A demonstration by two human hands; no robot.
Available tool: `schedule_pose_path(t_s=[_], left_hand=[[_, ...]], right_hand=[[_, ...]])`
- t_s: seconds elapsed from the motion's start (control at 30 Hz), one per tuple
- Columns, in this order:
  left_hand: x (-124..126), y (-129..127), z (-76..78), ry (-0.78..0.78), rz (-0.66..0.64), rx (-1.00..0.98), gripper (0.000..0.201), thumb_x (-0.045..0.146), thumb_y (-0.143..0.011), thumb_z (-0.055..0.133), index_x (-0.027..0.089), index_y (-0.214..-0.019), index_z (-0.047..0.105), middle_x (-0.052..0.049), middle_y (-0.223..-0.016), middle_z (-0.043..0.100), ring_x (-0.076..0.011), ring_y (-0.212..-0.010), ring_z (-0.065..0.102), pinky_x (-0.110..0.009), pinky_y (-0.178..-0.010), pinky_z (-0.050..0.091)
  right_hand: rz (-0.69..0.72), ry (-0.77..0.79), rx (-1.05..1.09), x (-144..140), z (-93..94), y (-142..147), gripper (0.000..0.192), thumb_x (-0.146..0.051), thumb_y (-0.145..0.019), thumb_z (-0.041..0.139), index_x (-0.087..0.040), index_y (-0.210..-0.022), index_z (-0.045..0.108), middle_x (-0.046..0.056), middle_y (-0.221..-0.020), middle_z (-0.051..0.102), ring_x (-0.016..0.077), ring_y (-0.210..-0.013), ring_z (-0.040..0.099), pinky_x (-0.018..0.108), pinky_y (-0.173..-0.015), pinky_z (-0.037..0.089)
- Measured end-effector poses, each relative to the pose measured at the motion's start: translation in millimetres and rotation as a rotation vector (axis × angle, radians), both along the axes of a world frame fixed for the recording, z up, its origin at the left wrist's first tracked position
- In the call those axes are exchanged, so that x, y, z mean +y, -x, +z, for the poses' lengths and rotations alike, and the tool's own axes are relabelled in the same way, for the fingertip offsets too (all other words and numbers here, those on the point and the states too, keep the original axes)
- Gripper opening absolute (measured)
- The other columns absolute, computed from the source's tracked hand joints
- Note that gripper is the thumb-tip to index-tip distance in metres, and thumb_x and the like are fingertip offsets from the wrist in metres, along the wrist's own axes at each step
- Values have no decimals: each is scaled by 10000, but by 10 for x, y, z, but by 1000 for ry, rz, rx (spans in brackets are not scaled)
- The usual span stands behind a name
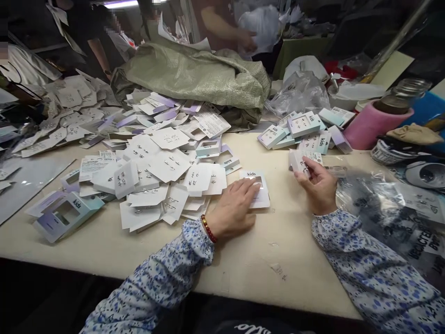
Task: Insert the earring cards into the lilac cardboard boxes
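My left hand (pixel 238 204) lies over a small flat "kids" box (pixel 261 197) with a cut-out window, its fingers stretched across the box's left part. My right hand (pixel 318 185) is raised a little to the right, pinching a white earring card (pixel 297 162) between thumb and fingers. Small metal earrings show on that card near the fingertips. Left of my left hand spreads a loose pile of white earring cards (pixel 170 162), with several flat "kids" boxes (pixel 74 215) at its left and back edges.
Filled "kids" boxes (pixel 302 125) are stacked behind my right hand. A green woven sack (pixel 201 74) lies across the back. Clear plastic bags (pixel 378 208) cover the right side near a pink tape roll (pixel 375 125). Another person's arm (pixel 222 28) shows beyond the table.
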State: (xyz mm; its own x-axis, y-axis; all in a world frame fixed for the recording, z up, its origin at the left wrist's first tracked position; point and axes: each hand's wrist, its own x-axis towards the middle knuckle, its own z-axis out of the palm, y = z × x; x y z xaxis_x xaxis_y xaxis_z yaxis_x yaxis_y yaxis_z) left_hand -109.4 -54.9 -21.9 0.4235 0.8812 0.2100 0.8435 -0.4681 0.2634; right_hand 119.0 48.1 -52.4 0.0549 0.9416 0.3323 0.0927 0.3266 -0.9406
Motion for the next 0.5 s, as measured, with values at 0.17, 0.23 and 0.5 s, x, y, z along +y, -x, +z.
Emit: schedule_pose_path(t_s=[0.17,0.23,0.5], left_hand=[[162,160,-101,-197,13,-174,357,142,-850,635,119,-1205,654,-157,-1227,706,-285,-1167,627,-504,-992,551],[276,202,-73,-271,117,-252,236,183,-896,629,167,-1117,710,-102,-1101,753,-251,-1003,670,-453,-885,577],[399,115,-54,-273,166,-434,195,140,-957,537,158,-1053,706,-81,-986,757,-189,-911,699,-331,-825,595]], right_hand=[[408,50,-42,-98,330,-134,611,-497,-726,818,-203,-1249,698,131,-1311,679,310,-1177,662,507,-1031,547],[614,27,-126,-129,500,-221,595,-545,-724,810,-241,-1227,720,116,-1283,694,316,-1149,675,493,-990,573],[532,-347,-738,-356,675,-83,524,-395,-759,760,-262,-1261,686,118,-1250,652,304,-1168,644,456,-952,581]])
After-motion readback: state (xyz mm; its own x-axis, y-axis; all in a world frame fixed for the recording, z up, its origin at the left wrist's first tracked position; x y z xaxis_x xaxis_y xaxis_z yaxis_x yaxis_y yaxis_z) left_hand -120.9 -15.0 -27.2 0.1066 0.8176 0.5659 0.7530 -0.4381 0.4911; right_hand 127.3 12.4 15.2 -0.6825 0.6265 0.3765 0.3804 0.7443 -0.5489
